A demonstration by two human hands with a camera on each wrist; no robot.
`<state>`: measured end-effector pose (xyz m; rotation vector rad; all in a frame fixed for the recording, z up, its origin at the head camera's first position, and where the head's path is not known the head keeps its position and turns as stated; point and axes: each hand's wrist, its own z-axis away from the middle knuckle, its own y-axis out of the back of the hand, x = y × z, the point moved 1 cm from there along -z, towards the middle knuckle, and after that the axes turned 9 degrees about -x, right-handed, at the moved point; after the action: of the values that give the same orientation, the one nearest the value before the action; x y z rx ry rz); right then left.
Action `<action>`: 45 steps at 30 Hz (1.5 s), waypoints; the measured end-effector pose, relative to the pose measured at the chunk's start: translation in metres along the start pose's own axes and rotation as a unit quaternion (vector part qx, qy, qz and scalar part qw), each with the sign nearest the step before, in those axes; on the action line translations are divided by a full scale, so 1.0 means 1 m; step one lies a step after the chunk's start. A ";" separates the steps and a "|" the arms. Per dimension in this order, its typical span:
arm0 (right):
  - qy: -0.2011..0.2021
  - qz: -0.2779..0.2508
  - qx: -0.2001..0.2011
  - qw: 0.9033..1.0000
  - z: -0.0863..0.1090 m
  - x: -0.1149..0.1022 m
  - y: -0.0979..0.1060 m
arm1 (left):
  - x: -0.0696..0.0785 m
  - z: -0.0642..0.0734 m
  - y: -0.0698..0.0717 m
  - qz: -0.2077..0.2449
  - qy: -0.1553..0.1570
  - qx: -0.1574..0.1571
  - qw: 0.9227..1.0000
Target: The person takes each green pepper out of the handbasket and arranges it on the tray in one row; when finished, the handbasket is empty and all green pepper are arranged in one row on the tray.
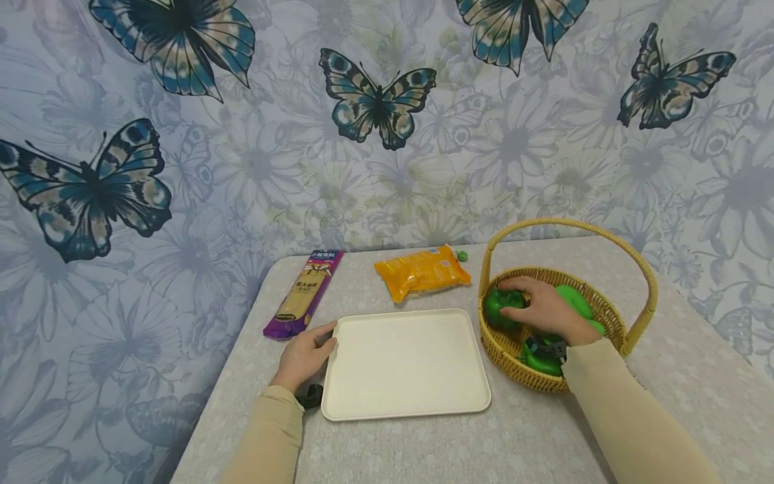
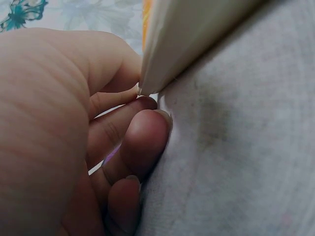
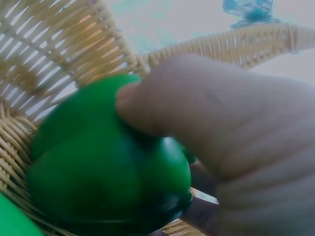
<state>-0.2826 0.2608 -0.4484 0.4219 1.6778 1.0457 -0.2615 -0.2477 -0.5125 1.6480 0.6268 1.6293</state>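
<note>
My right hand [image 1: 553, 309] reaches into a wicker basket [image 1: 526, 380] and grips a dark green bell pepper [image 1: 500, 308] by its side. In the right wrist view the thumb presses on the glossy, lobed pepper [image 3: 98, 162], and the other fingers are mostly hidden behind it. Brighter green items [image 1: 574, 299] lie in the basket beneath and beside this hand. My left hand [image 1: 304, 356] is at the left edge of a cream rectangular tray [image 1: 408, 366]. Its thumb touches the tray's rim [image 2: 152, 73] in the left wrist view, with the loosely bent fingers [image 2: 147, 137] resting by the tablecloth.
A purple pack of pasta [image 1: 305, 294] lies behind my left hand. Beyond the tray is an orange packet [image 1: 423, 272], with a small green item [image 1: 462, 256] at its far right. The basket's tall handle [image 1: 641, 269] arches over its far side. A butterfly-patterned wall [image 1: 377, 188] backs the table.
</note>
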 end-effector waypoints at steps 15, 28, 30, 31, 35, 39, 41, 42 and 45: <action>-0.022 -0.006 0.006 1.000 0.001 -0.004 -0.003 | -0.005 0.004 0.001 -0.001 0.000 -0.002 1.000; -0.007 -0.001 0.018 1.000 -0.003 -0.018 0.008 | -0.007 0.004 0.002 0.010 0.000 -0.002 1.000; -0.005 0.006 0.023 1.000 0.001 -0.023 0.012 | -0.006 0.004 0.000 0.014 0.000 -0.006 1.000; -0.004 0.011 0.028 1.000 0.003 -0.027 0.014 | -0.006 0.003 0.000 0.016 0.001 -0.008 1.000; 0.012 0.021 0.044 0.999 0.015 -0.045 0.022 | -0.004 0.000 -0.002 0.016 -0.008 -0.013 1.000; 0.042 0.013 0.059 0.997 0.025 -0.068 0.025 | -0.002 -0.002 0.000 0.010 -0.012 -0.010 1.000; 0.064 0.004 0.068 0.996 0.027 -0.080 0.024 | -0.002 -0.002 0.001 0.008 -0.011 -0.010 1.000; 0.079 0.002 0.072 0.994 0.027 -0.086 0.022 | -0.002 -0.003 0.002 0.006 -0.009 -0.010 1.000; 0.122 -0.006 0.071 0.990 0.024 -0.103 0.014 | -0.003 -0.003 0.003 0.004 -0.008 -0.010 1.000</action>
<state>-0.2251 0.2052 -0.3779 0.3867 1.9792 1.0049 -0.2647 -0.2511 -0.5121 1.6486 0.5956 1.6220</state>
